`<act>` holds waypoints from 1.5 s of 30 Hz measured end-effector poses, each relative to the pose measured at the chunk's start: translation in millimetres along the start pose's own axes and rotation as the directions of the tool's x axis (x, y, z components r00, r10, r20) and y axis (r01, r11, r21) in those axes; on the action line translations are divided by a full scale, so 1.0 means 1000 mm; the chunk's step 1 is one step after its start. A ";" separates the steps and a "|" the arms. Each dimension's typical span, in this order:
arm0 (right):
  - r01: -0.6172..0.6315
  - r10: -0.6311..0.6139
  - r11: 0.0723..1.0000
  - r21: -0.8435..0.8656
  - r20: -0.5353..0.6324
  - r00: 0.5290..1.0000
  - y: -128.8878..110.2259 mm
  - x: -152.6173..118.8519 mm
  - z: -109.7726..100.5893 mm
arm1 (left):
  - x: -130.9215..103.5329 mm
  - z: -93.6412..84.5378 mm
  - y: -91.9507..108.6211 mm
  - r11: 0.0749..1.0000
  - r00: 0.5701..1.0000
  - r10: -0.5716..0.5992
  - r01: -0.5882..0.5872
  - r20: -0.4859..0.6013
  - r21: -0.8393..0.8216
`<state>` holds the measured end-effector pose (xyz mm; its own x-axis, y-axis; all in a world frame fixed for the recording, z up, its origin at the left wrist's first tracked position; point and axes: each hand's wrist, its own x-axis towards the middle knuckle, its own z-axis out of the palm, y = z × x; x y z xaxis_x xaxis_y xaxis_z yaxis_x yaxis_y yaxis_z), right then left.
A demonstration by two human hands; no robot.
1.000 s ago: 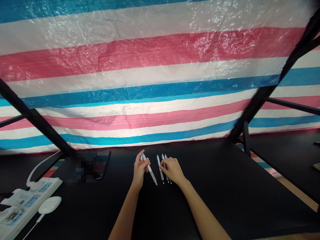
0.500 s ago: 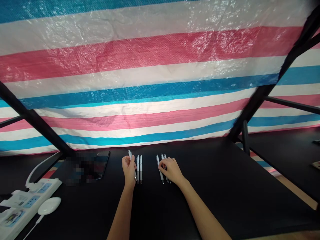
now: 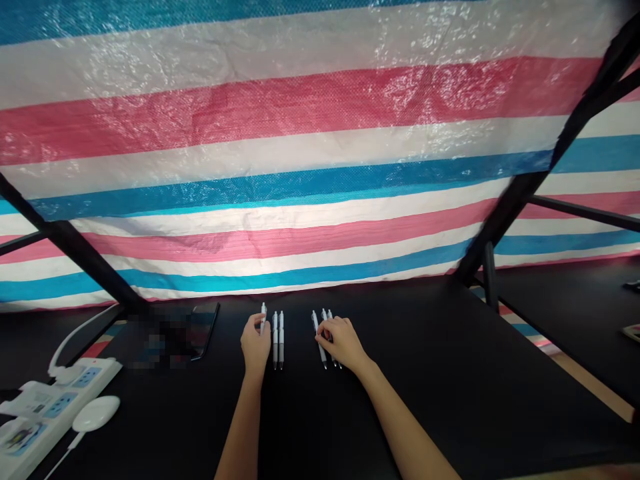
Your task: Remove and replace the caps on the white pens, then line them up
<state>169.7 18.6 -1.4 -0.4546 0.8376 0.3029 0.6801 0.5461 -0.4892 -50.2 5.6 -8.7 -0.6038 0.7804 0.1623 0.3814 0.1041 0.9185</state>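
Note:
My left hand [image 3: 257, 343] is closed around a white and grey pen [image 3: 263, 317], whose clicker end sticks up above the fingers; its lower part is hidden. Just right of that hand, two similar pens [image 3: 278, 343] lie side by side on the black table [image 3: 310, 427]. My right hand [image 3: 343, 341] is curled over a second group, thumb and fingertips pinched at its leftmost pen [image 3: 323, 353]. Behind those fingers two more pens [image 3: 327, 315] show only their top ends and tips.
A dark phone [image 3: 206, 330] lies left of my left hand, beside a blurred patch. At the near left are a white power strip [image 3: 60, 407] and a round white charger [image 3: 97, 413] with a cable. Black frame bars [image 3: 505, 220] and a striped tarp [image 3: 300, 220] stand behind.
The pen in my left hand has swung from a slant to nearly upright, in line with the two beside it. My right hand has stayed at its group.

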 end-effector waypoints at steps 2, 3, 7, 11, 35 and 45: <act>0.000 0.000 1.000 -0.005 0.002 1.000 -0.001 0.000 -0.001 | 0.000 -0.004 0.003 0.980 0.999 0.030 -0.033 0.018 0.198; -0.003 0.003 1.000 -0.006 0.005 1.000 -0.001 0.000 -0.001 | -0.001 -0.005 0.005 0.958 0.999 0.032 -0.044 0.044 0.284; -0.011 0.011 1.000 -0.017 0.011 1.000 -0.003 0.001 -0.002 | -0.004 -0.005 0.009 0.868 0.989 0.049 -0.113 0.143 0.484; 0.002 -0.002 0.999 -0.038 0.007 1.000 -0.004 0.000 -0.001 | -0.005 -0.002 0.005 0.828 0.980 0.120 -0.188 0.161 0.529; -0.040 0.041 0.999 -0.027 0.026 0.999 -0.011 0.001 0.002 | -0.017 0.012 0.011 0.834 0.858 0.486 -0.512 0.164 0.207; -0.024 0.083 0.937 0.350 -0.154 0.985 0.004 0.005 -0.008 | -0.020 0.015 0.014 0.687 0.700 0.659 -0.709 0.275 0.158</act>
<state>175.0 25.2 5.0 -0.3027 0.8724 0.3837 0.4469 0.4855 -0.7513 -21.8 0.8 -4.5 0.0212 0.7849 0.6193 0.8009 -0.3841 0.4594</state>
